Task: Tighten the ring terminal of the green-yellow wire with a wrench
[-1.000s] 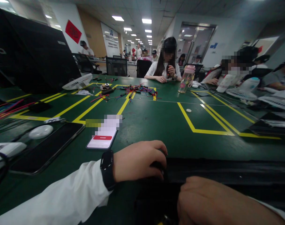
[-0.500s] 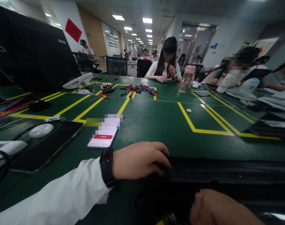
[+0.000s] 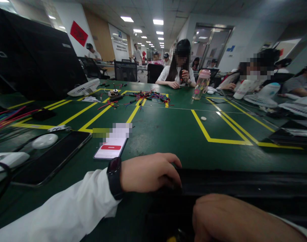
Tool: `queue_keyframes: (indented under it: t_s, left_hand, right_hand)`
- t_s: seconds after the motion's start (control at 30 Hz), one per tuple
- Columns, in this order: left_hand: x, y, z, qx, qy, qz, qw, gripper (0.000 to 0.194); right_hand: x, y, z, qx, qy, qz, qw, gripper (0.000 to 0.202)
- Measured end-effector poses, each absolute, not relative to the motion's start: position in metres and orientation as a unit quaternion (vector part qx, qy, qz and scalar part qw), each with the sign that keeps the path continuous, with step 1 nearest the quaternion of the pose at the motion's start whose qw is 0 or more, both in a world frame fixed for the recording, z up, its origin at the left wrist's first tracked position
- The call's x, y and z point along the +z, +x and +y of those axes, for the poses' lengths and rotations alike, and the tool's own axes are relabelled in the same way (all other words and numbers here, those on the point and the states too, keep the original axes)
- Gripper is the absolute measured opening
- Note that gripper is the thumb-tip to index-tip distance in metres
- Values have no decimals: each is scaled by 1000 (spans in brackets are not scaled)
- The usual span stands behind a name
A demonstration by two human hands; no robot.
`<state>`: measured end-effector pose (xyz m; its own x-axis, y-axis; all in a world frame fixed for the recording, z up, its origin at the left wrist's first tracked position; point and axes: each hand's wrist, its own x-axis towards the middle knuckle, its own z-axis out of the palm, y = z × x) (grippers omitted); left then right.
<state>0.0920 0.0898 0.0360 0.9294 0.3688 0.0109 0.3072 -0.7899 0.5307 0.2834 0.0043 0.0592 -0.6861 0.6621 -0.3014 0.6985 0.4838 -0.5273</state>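
Note:
My left hand (image 3: 148, 173), with a black watch (image 3: 114, 169) on its wrist, lies at the left end of a long, dark black case-like object (image 3: 219, 178). Its fingers curl down over that end, and the fingertips are lost in shadow. Lower right, my right hand (image 3: 219, 215) is closed like a fist above the black object. Its fingers point down and away from view, so what they hold is hidden. A small yellow and black thing (image 3: 172, 239) shows at the bottom edge, left of my right hand; I cannot make out its kind.
A lit phone (image 3: 111, 148) lies beyond my left wrist, with a dark tablet-like device (image 3: 55, 158) and a white mouse (image 3: 44, 140) to its left. Loose wires (image 3: 153, 97) are heaped farther back. A pink-lidded bottle (image 3: 201, 85) stands before a seated person (image 3: 178, 72).
My right hand has moved up and left over the black object, closer to my left hand. The left hand's fingers have drawn in slightly. The yellow thing shows less.

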Motion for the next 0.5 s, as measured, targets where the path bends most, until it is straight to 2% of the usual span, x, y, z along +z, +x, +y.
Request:
queue_keyframes:
  t_s: [0.07, 0.13, 0.2, 0.23, 0.33, 0.37, 0.43, 0.5]
  left_hand:
    - [38, 92, 90, 57, 944, 186, 265, 14]
    - [40, 93, 90, 49, 947, 182, 262, 17]
    - [41, 93, 90, 39, 949, 171, 262, 30]
    - [41, 93, 90, 39, 950, 171, 260, 29]
    - [40, 93, 89, 47, 950, 187, 246, 11]
    - [40, 93, 89, 47, 951, 186, 242, 10]
    - [40, 94, 90, 44, 954, 178, 239, 21]
    - [39, 95, 90, 47, 955, 178, 235, 20]
  right_hand:
    - [75, 279, 9, -360, 377, 848, 99, 4]
    - [85, 280, 9, -334, 418, 837, 114, 11]
    - [85, 288, 4, -351, 422, 834, 61, 15]
    - [81, 293, 0, -359, 432, 827, 10, 17]
    - [61, 303, -9, -400, 475, 780, -81, 6]
    - [55, 303, -10, -402, 478, 775, -96, 10]
    - [48, 296, -11, -392, 484, 779, -74, 22]
    - [49, 286, -10, -393, 497, 772, -42, 18]
